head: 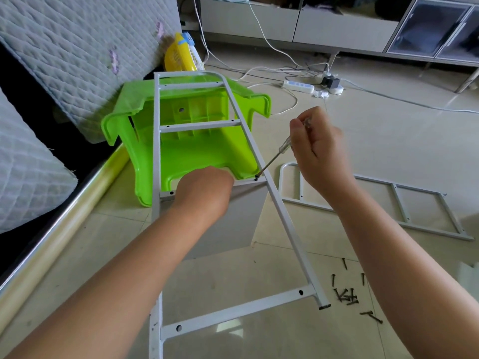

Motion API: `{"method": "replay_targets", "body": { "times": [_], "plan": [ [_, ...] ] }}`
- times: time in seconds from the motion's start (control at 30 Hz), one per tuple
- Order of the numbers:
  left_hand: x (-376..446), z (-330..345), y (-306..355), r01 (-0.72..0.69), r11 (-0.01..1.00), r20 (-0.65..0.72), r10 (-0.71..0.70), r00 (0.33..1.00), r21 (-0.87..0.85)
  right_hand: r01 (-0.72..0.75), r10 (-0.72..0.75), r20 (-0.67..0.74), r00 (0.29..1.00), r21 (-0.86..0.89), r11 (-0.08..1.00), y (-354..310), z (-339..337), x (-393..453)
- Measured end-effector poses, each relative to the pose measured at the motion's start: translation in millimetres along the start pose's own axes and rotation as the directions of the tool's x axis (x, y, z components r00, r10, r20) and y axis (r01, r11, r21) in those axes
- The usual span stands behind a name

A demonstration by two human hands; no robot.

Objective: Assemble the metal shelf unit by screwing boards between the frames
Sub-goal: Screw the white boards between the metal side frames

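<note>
1. Right hand (315, 149) grips screwdriver (278, 154), tip on screw (256, 178) at frame (282, 211) rail.
2. Left hand (204, 193) curls over board (233, 218) top edge under frame.
3. Green stool (145, 141) tipped behind frame.
4. Loose screws (348, 296), second frame (404, 203) on floor right.

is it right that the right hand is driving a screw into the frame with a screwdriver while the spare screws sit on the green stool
Not quite. In the head view the spare screws lie on the floor tiles near the frame's foot, not on the green stool. The right hand does work the screwdriver at a screw.
</note>
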State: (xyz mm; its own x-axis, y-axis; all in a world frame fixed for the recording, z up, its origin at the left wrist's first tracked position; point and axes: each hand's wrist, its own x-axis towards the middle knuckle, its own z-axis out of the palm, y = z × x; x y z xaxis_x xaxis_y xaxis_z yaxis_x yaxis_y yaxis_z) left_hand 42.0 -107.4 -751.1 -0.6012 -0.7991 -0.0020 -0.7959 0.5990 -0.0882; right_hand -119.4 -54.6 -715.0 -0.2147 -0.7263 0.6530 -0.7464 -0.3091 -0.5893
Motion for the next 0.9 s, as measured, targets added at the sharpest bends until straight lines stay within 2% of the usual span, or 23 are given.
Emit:
{"method": "replay_targets", "body": {
  "times": [0.13,0.23,0.3,0.43,0.53,0.67,0.8,0.9],
  "plan": [
    [0.5,0.4,-1.2,-0.018,1.0,0.022,0.018,1.0,0.004,0.068,-0.065,0.052,0.996,-0.059,0.996,-5.9,-3.4,5.6],
    [1.6,-0.6,-2.9,-0.026,1.0,0.043,0.026,0.999,0.0,0.172,-0.139,0.18,0.974,-0.185,0.967,-13.8,-9.5,14.6],
    [1.7,-1.6,-4.3,-0.032,0.999,0.055,0.033,0.998,-0.032,0.214,-0.124,0.313,0.942,-0.271,0.938,-21.7,-14.1,22.2],
    [0.6,-5.9,-6.7,-0.036,0.993,0.061,0.043,0.997,-0.116,0.25,0.008,0.602,0.798,-0.344,0.905,-37.5,-20.2,44.6],
    [-1.5,-5.3,-6.9,-0.004,0.984,0.071,0.017,0.997,-0.178,0.312,0.018,0.755,0.655,-0.292,0.904,-42.8,-27.4,56.1],
    [-4.9,-3.5,-3.0,0.036,0.981,0.073,-0.023,0.997,-0.193,0.38,-0.007,0.824,0.567,-0.254,0.889,-41.4,-31.3,64.0],
    [-3.8,-8.8,-4.7,0.052,0.969,0.124,-0.022,0.992,-0.242,0.444,0.013,0.834,0.551,-0.307,0.842,-40.7,-30.6,70.1],
    [-5.6,-13.2,-4.7,0.054,0.968,0.15,-0.017,0.988,-0.246,0.453,0.089,0.832,0.547,-0.384,0.805,-49.6,-26.4,72.8]
  ]
}}
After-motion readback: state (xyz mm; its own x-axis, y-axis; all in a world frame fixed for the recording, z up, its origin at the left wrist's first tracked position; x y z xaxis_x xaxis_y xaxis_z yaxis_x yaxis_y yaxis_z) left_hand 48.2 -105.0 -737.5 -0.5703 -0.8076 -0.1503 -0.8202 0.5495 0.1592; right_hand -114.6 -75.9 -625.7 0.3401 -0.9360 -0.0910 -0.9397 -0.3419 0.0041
